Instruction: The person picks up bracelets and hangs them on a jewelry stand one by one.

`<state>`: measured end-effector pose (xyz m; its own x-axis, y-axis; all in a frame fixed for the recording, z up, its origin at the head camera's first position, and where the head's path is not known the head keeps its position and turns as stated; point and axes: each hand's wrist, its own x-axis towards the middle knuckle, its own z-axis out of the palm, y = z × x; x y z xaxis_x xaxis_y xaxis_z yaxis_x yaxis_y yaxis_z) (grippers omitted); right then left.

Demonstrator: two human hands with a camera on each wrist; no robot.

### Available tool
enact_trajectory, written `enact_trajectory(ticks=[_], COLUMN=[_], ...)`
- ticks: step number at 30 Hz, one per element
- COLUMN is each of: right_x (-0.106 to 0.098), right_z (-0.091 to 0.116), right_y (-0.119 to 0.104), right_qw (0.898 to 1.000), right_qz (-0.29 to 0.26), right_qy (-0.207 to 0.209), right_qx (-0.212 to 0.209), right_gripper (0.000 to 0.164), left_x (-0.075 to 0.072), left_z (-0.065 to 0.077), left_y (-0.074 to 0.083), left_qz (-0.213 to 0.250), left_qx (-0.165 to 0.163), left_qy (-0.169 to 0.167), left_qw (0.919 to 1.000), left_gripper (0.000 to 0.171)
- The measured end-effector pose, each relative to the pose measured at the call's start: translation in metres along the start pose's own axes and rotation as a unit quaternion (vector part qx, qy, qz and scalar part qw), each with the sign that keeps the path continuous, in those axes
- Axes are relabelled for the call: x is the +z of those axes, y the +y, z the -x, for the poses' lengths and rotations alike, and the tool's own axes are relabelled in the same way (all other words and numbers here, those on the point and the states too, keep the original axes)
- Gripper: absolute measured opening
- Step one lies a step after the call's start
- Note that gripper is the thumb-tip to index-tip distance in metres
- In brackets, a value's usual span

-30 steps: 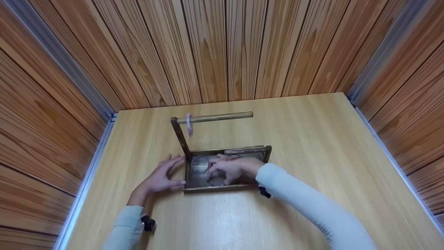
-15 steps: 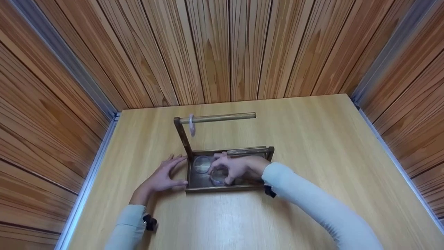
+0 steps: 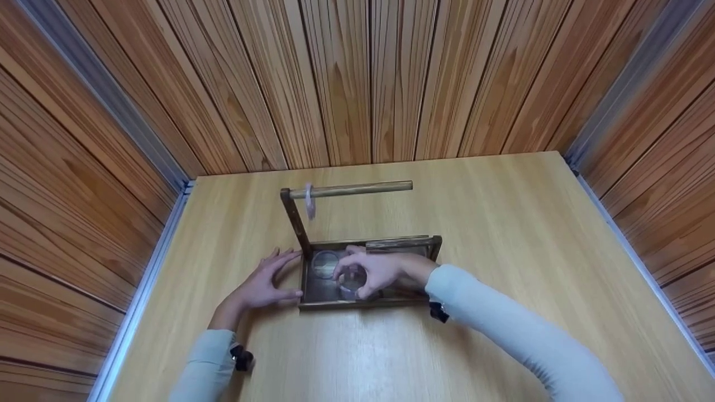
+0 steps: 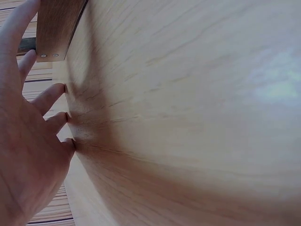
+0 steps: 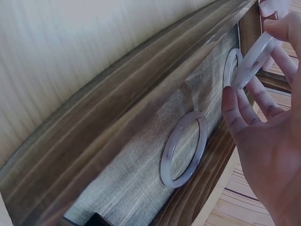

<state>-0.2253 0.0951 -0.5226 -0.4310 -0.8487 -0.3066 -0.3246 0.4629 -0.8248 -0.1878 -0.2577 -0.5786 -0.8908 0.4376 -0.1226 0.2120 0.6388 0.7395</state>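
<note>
**One pale bangle [image 5: 254, 61] pinched over a dark wooden tray [image 3: 335, 305]**

The hands differ: the right hand [image 3: 380, 272] pinches the bangle between thumb and fingertips, inside the line of the tray's rims, while the left hand [image 3: 262, 286] is spread, its thumb and index finger against the tray's left end and other fingertips on the surface [image 3: 491, 223]. The held bangle is tilted up rather than flat; the right wrist view shows it nearly edge-on, slanting from upper right to lower left. Whether its lower edge touches the tray floor cannot be told.

The tray's long axis runs left to right, with a low rim along front and back. A post [image 3: 296, 223] rises at its left end and carries a rod [image 3: 363, 188] parallel to that axis, its free end pointing right. A hanging bangle [image 3: 310, 206] encircles the rod near the post, leaving most of the rod's length bare. A left-hand bangle [image 5: 226, 75] lies in the tray near the post, and a second lying bangle [image 5: 203, 129] sits farther right.

Broad stretches of surface extend right of the tray and toward the person, partly crossed by the right sleeve [image 3: 519, 329]. The surface's far edge meets a plank wall [image 3: 391, 84].
</note>
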Motion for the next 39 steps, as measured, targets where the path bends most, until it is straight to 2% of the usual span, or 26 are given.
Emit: enact_trajectory(ticks=[6, 11, 17, 23, 28, 33, 39], right_x=[0.002, 0.004, 0.008, 0.01, 0.01, 0.011, 0.009], right_z=[0.002, 0.005, 0.011, 0.019, 0.025, 0.033, 0.046], right_y=[0.0, -0.002, -0.005, -0.009, -0.009, -0.008, -0.011], right_qw=[1.0, 0.999, 0.995, 0.992, 0.986, 0.982, 0.985], right_qz=[0.01, 0.015, 0.065, 0.09, 0.127, 0.152, 0.138], right_qy=[0.004, 0.024, 0.048, 0.063, 0.074, 0.078, 0.063], right_qx=[-0.003, -0.03, -0.05, -0.06, -0.078, -0.082, -0.078], right_gripper=[0.072, 0.071, 0.069, 0.067, 0.066, 0.066, 0.064], left_x=[0.0, -0.001, -0.001, -0.001, 0.0, -0.001, 0.0], left_z=[0.001, 0.001, 0.001, 0.001, 0.0, 0.0, 0.0], left_y=[0.0, -0.001, -0.001, -0.001, -0.001, -0.001, -0.001], left_qz=[0.003, -0.004, -0.007, -0.012, -0.01, -0.01, -0.006], left_qx=[-0.001, 0.002, -0.001, 0.007, 0.012, 0.011, 0.013], left_qy=[-0.002, 0.002, 0.001, 0.006, 0.009, 0.008, 0.006], left_qw=[1.0, 1.0, 1.0, 0.9999, 0.9998, 0.9999, 0.9999], left_gripper=[0.094, 0.094, 0.095, 0.096, 0.095, 0.095, 0.095])
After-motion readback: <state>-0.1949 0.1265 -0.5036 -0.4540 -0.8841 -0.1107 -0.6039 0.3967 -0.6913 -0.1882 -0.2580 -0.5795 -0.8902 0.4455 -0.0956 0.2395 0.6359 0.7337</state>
